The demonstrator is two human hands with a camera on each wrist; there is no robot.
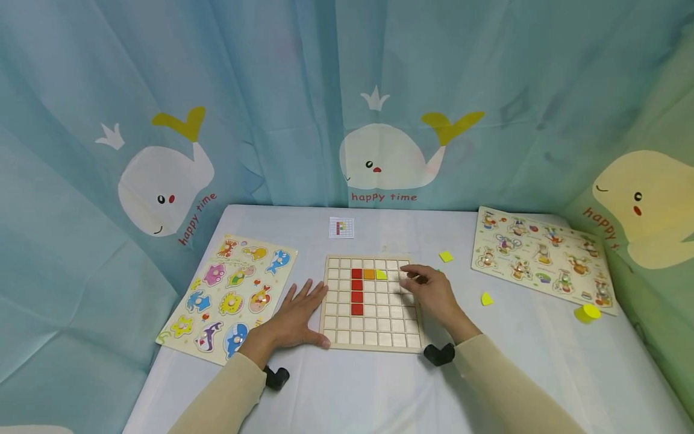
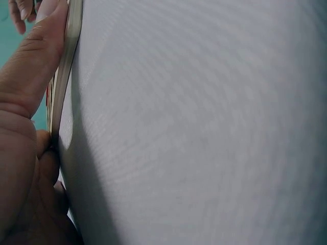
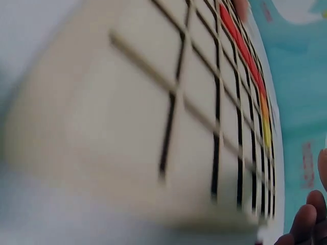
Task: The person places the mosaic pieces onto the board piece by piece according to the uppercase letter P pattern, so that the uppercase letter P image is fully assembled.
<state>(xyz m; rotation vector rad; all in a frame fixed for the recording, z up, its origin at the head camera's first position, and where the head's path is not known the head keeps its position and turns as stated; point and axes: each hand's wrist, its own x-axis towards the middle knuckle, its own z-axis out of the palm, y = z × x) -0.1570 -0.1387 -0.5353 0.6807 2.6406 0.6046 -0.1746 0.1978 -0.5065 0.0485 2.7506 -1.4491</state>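
A wooden grid board (image 1: 338,340) lies in the middle of the table. On it, several red squares (image 1: 356,296) form a column, with an orange square (image 1: 369,274) and a yellow piece with a curved edge (image 1: 381,275) to the right of the top one. My left hand (image 1: 295,319) rests against the board's left edge, fingers spread and thumb at the lower-left corner; its thumb (image 2: 36,61) touches the board's side in the left wrist view. Over the board's upper right edge is my right hand (image 1: 434,295), fingers loosely bent; no piece shows between them.
A small card with a printed grid pattern (image 1: 341,228) lies behind the board. Loose yellow pieces (image 1: 446,256) and a yellow cylinder (image 1: 588,313) lie to the right. Picture puzzle boards flank it: sea animals (image 1: 230,301) left, another (image 1: 542,256) right. A curtain (image 1: 303,90) hangs behind.
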